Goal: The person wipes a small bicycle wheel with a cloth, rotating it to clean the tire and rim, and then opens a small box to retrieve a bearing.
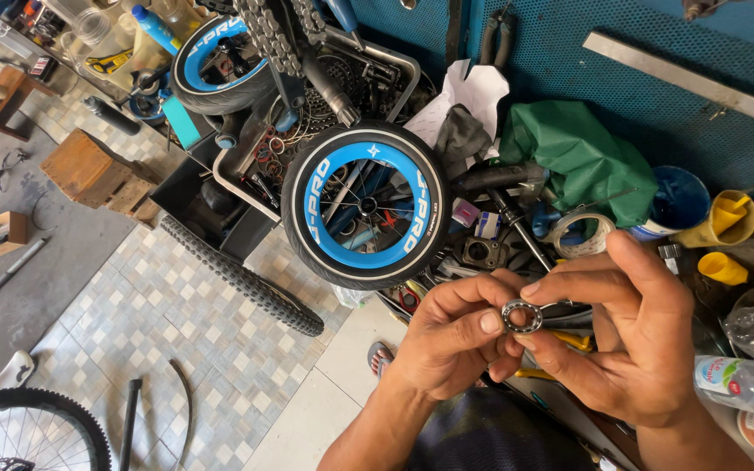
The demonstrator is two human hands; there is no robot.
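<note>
Head view, looking down. Low and right of centre in the frame, the left hand [447,336] and right hand [630,336] meet around a small metal bearing ring [522,316], a caged ring of steel balls. Thumb and fingertips of both hands are pinched together on its rim, holding it in the air over a cluttered bench [569,410].

Just above, centre frame, stands a small wheel with a blue rim [366,206]. A knobby tyre [242,277] lies on the tiled floor [176,349], lower left.

The grip looks light: a slip could drop the ring into the clutter or onto the tiles, where it would be hard to find.
</note>
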